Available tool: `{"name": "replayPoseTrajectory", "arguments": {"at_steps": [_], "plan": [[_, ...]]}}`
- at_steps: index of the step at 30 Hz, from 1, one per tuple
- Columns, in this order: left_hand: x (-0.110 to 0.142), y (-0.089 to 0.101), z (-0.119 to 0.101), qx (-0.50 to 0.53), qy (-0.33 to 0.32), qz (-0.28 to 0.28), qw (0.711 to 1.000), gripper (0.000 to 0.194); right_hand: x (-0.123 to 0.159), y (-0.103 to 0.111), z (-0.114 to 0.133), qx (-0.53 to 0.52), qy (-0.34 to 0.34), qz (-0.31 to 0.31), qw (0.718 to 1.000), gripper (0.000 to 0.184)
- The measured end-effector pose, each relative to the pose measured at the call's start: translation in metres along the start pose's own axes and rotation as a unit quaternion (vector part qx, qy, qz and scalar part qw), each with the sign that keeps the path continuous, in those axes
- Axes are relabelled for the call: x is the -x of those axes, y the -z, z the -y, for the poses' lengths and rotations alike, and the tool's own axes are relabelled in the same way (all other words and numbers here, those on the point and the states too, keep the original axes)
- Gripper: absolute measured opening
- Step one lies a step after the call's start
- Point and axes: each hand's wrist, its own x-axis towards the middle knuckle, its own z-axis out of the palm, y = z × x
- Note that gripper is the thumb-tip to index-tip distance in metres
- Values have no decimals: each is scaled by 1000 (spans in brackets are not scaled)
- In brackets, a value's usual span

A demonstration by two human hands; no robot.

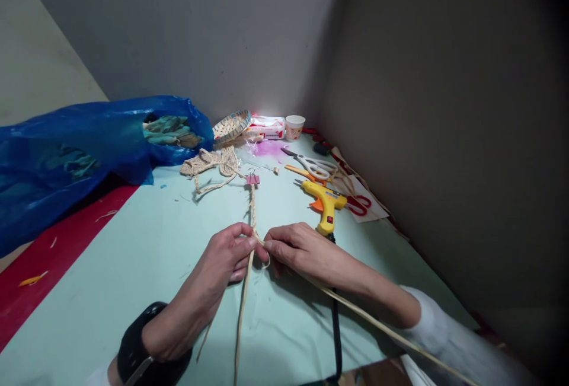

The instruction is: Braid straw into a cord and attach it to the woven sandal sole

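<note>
A pale straw braid [253,208] runs toward me from a pink binder clip [252,179] on the table. At the braid's near end, my left hand [229,252] pinches it between thumb and forefinger. My right hand [297,246] is closed on a straw strand that leaves the braid to the right, its fingertips close to the left ones. One long loose strand [242,315] hangs down toward the table's near edge. Another strand [364,315] trails under my right forearm to the lower right.
A yellow glue gun [328,201], its black cord [336,327], and white-handled scissors [315,165] lie to the right. Coiled braid [208,163], a woven basket [232,126] and a paper cup [294,128] stand farther back. A blue plastic bag [102,131] fills the left. Walls border the back and right.
</note>
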Motion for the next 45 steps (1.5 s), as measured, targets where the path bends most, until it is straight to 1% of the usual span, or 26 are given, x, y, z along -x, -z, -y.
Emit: {"name": "replayPoseTrajectory", "arguments": {"at_steps": [3,5,7,11,14,17,19,22,27,29,31,32,34,36,38,40,42,45], "plan": [[-1,0,2,-16,-3,-24,1000,18,-2,-4,-2,9,0,-22,1000,34],[-2,0,3,-26,1,-36,999,18,-4,-7,-4,39,3,-49,998,31],[-1,-1,2,-40,10,-42,998,16,-4,-10,-5,64,9,-60,996,27],[0,-3,-1,-91,20,-53,994,13,-2,-11,-5,64,13,-57,996,25],[1,-3,-2,-132,-3,-56,990,14,0,-10,-3,50,7,-54,997,25],[0,-2,-2,-160,-24,-57,985,21,1,-9,-2,55,3,-51,997,27],[0,-2,-1,-162,-27,-61,984,24,0,-10,-2,67,0,-51,996,26],[0,-4,-1,-150,-31,-70,986,21,-1,-14,-1,69,-4,-57,996,23],[2,-8,-2,-129,-55,-85,986,19,0,-21,2,86,-19,-105,991,20],[2,-9,-2,-114,-58,-82,988,18,0,-22,3,36,-17,-108,993,16],[2,-9,-1,-91,-55,-66,992,19,-1,-23,1,-94,-22,-80,992,12],[2,-9,-1,-83,-51,-57,994,19,-2,-23,0,-173,-31,-61,982,12],[2,-9,-1,-83,-45,-52,994,20,-5,-25,-6,-312,-50,-40,948,18],[2,-9,-1,-96,-48,-62,992,19,-8,-28,-13,-399,-53,-40,915,23],[3,-10,-1,-94,-58,-66,992,17,-10,-30,-18,-452,-42,-33,890,22],[3,-11,-1,-88,-62,-63,992,15,-12,-30,-20,-482,-52,-14,875,19],[3,-11,-1,-84,-64,-62,993,15,-12,-27,-18,-488,-75,-4,870,17],[2,-11,0,-77,-77,-60,992,16,-11,-21,-12,-476,-99,-3,874,17]]}}
